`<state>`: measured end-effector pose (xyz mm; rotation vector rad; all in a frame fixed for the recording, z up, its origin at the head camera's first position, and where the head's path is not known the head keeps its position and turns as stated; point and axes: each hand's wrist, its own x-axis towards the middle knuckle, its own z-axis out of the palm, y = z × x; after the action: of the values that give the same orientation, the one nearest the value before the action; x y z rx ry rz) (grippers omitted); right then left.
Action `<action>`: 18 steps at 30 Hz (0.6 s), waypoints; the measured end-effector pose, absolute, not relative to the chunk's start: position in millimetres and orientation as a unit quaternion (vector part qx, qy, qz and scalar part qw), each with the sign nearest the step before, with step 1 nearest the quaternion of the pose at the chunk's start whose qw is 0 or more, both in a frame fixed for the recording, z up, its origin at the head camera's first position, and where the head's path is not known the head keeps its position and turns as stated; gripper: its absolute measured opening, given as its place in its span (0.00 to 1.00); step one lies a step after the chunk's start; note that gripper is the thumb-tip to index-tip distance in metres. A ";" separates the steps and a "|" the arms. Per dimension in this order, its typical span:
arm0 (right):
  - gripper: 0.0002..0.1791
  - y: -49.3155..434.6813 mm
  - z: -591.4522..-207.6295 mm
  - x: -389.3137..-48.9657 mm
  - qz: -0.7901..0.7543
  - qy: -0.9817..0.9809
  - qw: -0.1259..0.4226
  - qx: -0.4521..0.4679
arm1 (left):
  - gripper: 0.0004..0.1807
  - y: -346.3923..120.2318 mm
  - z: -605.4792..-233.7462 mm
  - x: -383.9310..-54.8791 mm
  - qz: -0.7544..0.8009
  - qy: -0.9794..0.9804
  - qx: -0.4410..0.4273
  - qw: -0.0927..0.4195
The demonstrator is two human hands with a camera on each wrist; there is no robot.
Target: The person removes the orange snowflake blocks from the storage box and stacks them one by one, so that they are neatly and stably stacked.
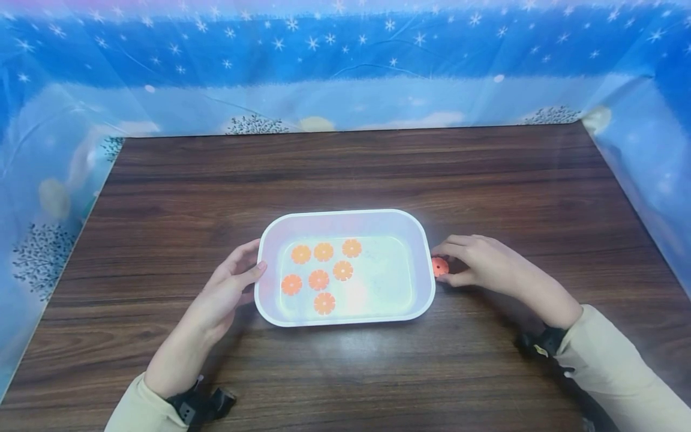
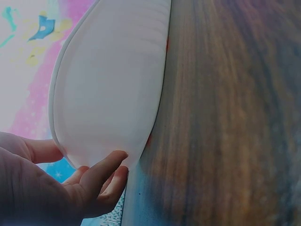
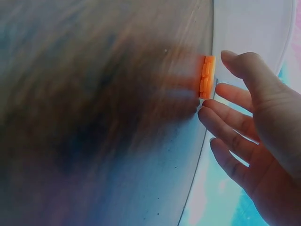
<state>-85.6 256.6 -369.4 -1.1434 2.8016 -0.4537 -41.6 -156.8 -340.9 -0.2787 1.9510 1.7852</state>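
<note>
A white plastic basin (image 1: 345, 323) with rounded corners stands mid-table, several orange notched discs (image 1: 318, 279) spread over its floor, mostly on the left half. My left hand (image 1: 218, 294) holds the basin's left end, thumb at the rim and fingers against the outer wall; the left wrist view shows those fingers (image 2: 104, 175) on the basin's side. Just outside the right end, an orange-red notched disc (image 1: 439, 267) with a small centre hole lies flat on the table. My right hand (image 1: 480, 264) is around it, with thumb and fingers apart; the right wrist view shows a gap beside the disc (image 3: 208, 77).
The dark wood-grain table (image 1: 345, 174) extends around the basin on every side. A blue cloth (image 1: 345, 54) with white snowflakes hangs behind the table and along its sides. Each wrist carries a black strapped device (image 1: 197, 405).
</note>
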 end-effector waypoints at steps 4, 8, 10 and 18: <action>0.25 256.5 -368.2 -85.2 -0.146 0.916 0.050 -0.371 | 0.30 -156.2 -340.2 -41.7 0.652 0.711 -0.108 0.241; 0.30 256.5 -364.2 -84.2 -0.144 0.916 0.058 -0.369 | 0.30 -155.7 -339.9 -41.5 0.652 0.711 -0.108 0.240; 0.31 256.8 -361.2 -83.8 -0.144 0.919 0.060 -0.362 | 0.30 -155.5 -340.0 -41.6 0.653 0.710 -0.108 0.240; 0.34 258.6 -346.9 -81.2 -0.171 0.921 0.030 -0.349 | 0.30 -156.0 -338.5 -41.9 0.654 0.709 -0.110 0.240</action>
<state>-81.2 258.6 -346.9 -1.0748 2.8387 -0.5272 -41.9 -156.0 -338.5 -0.2998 1.9409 1.7902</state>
